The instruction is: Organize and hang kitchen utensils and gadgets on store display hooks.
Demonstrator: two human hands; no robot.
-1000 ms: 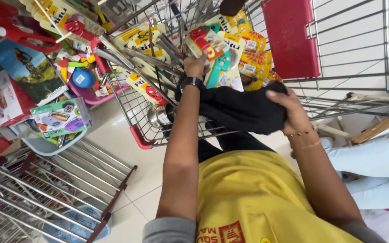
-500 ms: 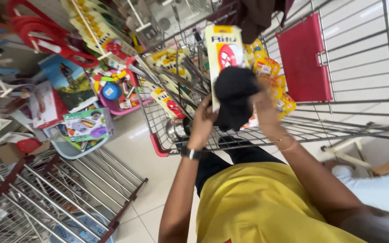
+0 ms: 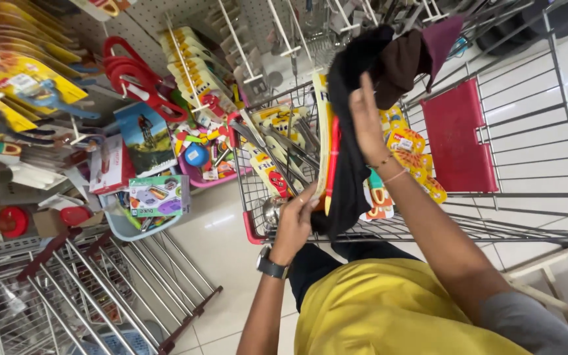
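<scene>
My right hand point(image 3: 367, 121) presses a black cloth point(image 3: 348, 158) against a flat carded package point(image 3: 325, 141) with a yellow and red edge, held upright over the shopping cart point(image 3: 563, 131). My left hand point(image 3: 295, 220) grips the lower end of the same package and cloth. A black watch point(image 3: 270, 266) sits on my left wrist. Brown and purple cloth pieces point(image 3: 407, 56) hang at the top by the black one. Inside the cart lie more yellow carded packages point(image 3: 409, 148) and metal tongs point(image 3: 277, 148).
A red child-seat flap point(image 3: 458, 135) stands in the cart. On the left, hooks hold red tools point(image 3: 136, 75) and yellow carded goods point(image 3: 27, 85). A pink basket of toys point(image 3: 198, 161) and a grey bin with boxes point(image 3: 146, 207) sit below. A wire rack point(image 3: 87, 296) lies at the lower left.
Both hands have lifted the package and black cloth higher and turned them upright. The view has swung, showing more of the hook wall on the left.
</scene>
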